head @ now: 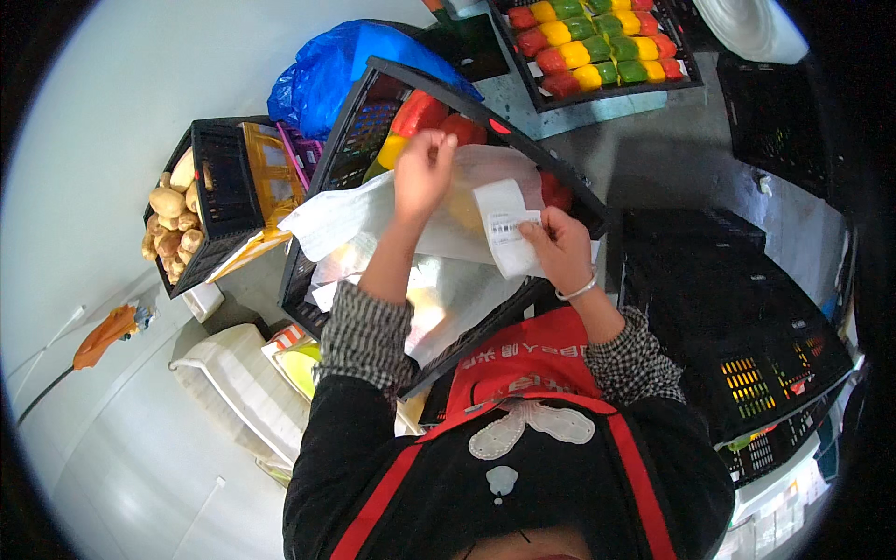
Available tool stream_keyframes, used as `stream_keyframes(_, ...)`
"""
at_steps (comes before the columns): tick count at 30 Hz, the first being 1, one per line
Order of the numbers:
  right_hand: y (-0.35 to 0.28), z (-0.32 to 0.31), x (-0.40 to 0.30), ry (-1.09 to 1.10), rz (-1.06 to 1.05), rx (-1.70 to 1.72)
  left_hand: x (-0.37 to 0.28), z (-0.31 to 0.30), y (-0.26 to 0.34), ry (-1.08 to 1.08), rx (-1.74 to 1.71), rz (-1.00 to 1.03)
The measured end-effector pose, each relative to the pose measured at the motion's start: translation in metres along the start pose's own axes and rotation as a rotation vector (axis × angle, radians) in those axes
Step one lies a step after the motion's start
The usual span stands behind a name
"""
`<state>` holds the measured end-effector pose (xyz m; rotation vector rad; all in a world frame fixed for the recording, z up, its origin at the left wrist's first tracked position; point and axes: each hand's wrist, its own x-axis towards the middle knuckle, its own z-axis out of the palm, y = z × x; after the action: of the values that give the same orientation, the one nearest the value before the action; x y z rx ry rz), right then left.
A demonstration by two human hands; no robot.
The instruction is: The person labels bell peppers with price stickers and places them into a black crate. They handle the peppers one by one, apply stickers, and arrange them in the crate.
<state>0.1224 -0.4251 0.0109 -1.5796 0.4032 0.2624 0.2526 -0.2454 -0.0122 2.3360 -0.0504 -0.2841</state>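
Note:
My right hand [565,248] pinches a white strip of printed labels [505,227] between thumb and fingers. The strip hangs over a black plastic crate [483,112] tilted in front of me. My left hand [423,175] is above the crate's far side, fingers curled in against the thumb; I see nothing in them. Just beyond it lie red bell peppers [420,112] and a yellow bell pepper [392,151]. A translucent plastic sheet or bag [448,241] spreads through the crate under both hands and partly hides more peppers.
At the top right, another black crate [539,101] holds rows of packed red, yellow and green peppers. A crate of potato-like tubers [168,203] stands left, near a blue plastic bag [315,84]. Black crates [700,308] are stacked right. A white tub [245,385] sits lower left.

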Motion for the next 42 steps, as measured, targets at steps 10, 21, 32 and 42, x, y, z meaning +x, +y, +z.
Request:
stream_keyframes(10,0.003,-0.006,-0.018,-0.341,0.071,0.186,0.084,0.091,-0.074,-0.219,0.391,-0.041)
stream_keyframes(21,-0.004,0.038,0.034,-0.196,-0.347,0.156,0.019,-0.009,-0.061,-0.173,-0.347,-0.014)
stream_keyframes(32,-0.006,0.077,0.072,-0.215,-0.294,-0.3,-0.036,-0.046,-0.054,-0.342,-0.768,-0.393)
stream_keyframes(42,-0.006,0.079,0.082,-0.164,-0.347,-0.412,-0.037,-0.05,-0.052,-0.37,-0.858,-0.361)
